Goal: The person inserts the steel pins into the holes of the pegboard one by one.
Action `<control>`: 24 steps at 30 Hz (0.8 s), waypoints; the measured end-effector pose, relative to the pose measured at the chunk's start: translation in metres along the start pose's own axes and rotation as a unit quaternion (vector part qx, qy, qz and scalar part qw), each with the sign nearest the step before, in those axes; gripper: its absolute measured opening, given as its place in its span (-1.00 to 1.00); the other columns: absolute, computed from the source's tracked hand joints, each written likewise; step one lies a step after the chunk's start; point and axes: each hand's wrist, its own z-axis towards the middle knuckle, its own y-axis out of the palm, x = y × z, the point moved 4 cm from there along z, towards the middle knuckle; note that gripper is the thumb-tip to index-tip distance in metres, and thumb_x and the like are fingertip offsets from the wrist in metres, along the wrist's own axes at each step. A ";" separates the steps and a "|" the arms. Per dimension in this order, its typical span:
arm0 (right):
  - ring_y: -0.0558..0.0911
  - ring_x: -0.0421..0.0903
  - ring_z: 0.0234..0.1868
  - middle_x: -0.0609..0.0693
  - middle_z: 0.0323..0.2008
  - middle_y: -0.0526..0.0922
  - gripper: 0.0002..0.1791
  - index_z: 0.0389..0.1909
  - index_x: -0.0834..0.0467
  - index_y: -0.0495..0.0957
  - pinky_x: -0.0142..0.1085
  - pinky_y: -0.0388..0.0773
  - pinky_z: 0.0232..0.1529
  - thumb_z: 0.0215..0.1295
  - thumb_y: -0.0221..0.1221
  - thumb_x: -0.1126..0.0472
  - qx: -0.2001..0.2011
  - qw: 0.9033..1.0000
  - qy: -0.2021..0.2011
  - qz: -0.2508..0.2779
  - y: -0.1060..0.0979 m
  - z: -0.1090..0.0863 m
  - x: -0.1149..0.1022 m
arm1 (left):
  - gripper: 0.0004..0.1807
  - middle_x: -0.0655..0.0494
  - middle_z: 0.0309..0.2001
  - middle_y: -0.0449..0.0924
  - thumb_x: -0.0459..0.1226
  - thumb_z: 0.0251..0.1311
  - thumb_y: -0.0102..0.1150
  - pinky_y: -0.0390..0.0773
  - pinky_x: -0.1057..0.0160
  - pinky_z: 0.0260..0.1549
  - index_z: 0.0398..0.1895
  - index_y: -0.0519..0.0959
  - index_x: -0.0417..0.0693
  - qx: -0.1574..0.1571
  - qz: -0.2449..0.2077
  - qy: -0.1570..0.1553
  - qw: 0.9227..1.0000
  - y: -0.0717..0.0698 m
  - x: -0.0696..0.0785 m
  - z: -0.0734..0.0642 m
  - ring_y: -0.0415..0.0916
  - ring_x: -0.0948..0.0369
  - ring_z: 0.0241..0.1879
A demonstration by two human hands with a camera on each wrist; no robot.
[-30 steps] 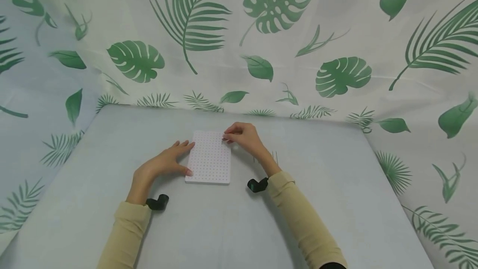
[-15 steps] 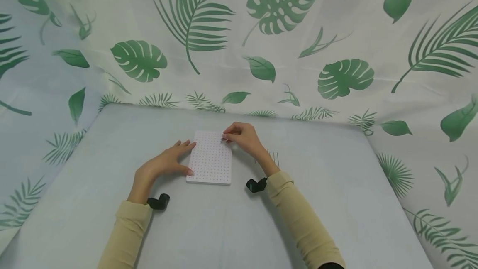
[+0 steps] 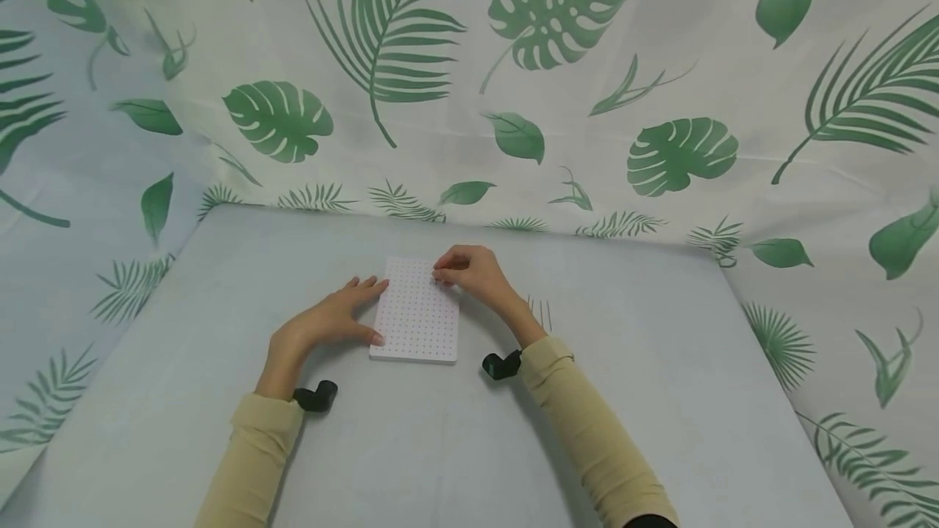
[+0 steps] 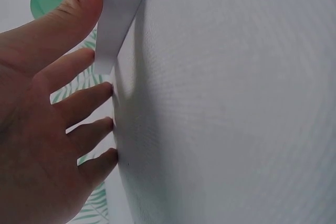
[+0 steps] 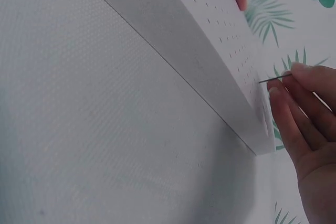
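Since the frame half a second ago, your right hand has edged left over the white board, further in from its upper right corner. From the head view, that board lies flat on the pale table, just left of centre in the frame, its face covered with rows of small holes. Your left hand is spread at its left side, with a fingertip and the thumb touching the edge and nothing grasped. To the right of the board, near your right wrist, are a few thin rods, and a leaf-printed backdrop fills the upper part of the frame. On the left wrist view, your fingers extend loosely, apart from one another, and the thumb meets the board's side at upper left. On the right wrist view, your right hand, at the right of the frame, pinches a thin dark pin between thumb and fingers; its free tip points left at the holed face near the board's far end. You cannot tell from this angle whether that tip sits in a hole.
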 end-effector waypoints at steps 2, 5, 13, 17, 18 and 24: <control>0.71 -0.16 -0.33 -0.01 -0.27 0.81 -0.92 -0.25 0.09 0.76 -0.37 0.55 -0.34 0.28 0.41 0.20 -0.001 1.000 -0.002 -0.005 0.000 -0.001 0.000 | 0.09 -0.24 0.64 -0.05 -0.06 0.10 0.52 -0.11 -0.41 0.50 0.63 0.13 -0.07 0.000 0.000 0.001 1.000 0.000 0.000 0.000 -0.28 -0.30 0.62; 0.71 -0.16 -0.31 -0.01 -0.25 0.81 -0.91 -0.23 0.10 0.76 -0.36 0.57 -0.32 0.28 0.40 0.19 -0.005 1.000 -0.005 -0.016 0.000 -0.001 -0.001 | 0.09 -0.23 0.64 -0.06 -0.05 0.10 0.52 -0.11 -0.41 0.50 0.64 0.12 -0.06 -0.001 0.001 -0.001 1.000 0.001 0.000 0.000 -0.28 -0.30 0.62; 0.75 -0.13 -0.18 0.00 -0.20 0.80 -0.81 -0.11 0.12 0.74 -0.33 0.65 -0.17 0.28 0.40 0.19 -0.012 0.999 -0.016 -0.031 -0.006 -0.004 0.003 | 0.09 -0.22 0.64 -0.07 -0.05 0.09 0.52 -0.11 -0.41 0.50 0.64 0.12 -0.06 0.000 -0.002 -0.004 1.000 0.001 0.000 0.001 -0.28 -0.29 0.63; 0.75 -0.10 -0.16 0.02 -0.19 0.80 -0.80 -0.09 0.14 0.74 -0.30 0.66 -0.15 0.30 0.39 0.20 -0.008 0.999 -0.015 -0.037 -0.010 -0.009 0.005 | 0.10 -0.23 0.64 -0.07 -0.06 0.09 0.53 -0.12 -0.41 0.50 0.64 0.12 -0.06 -0.001 -0.002 -0.003 1.000 0.001 0.000 0.001 -0.29 -0.29 0.63; 0.75 -0.09 -0.16 0.03 -0.19 0.80 -0.81 -0.09 0.14 0.74 -0.29 0.66 -0.15 0.30 0.38 0.20 -0.007 0.999 -0.013 -0.039 -0.012 -0.010 0.005 | 0.09 -0.23 0.64 -0.07 -0.06 0.09 0.53 -0.12 -0.40 0.50 0.63 0.12 -0.07 0.000 -0.002 -0.002 1.000 0.001 0.001 0.001 -0.29 -0.29 0.63; 0.75 -0.09 -0.11 0.01 -0.16 0.79 -0.80 -0.08 0.12 0.73 -0.25 0.68 -0.07 0.33 0.37 0.17 -0.005 0.998 -0.002 -0.061 -0.017 -0.017 0.008 | 0.09 -0.23 0.65 -0.08 -0.08 0.09 0.53 -0.13 -0.40 0.51 0.64 0.12 -0.07 0.000 -0.004 -0.004 1.000 0.001 0.001 0.000 -0.30 -0.29 0.63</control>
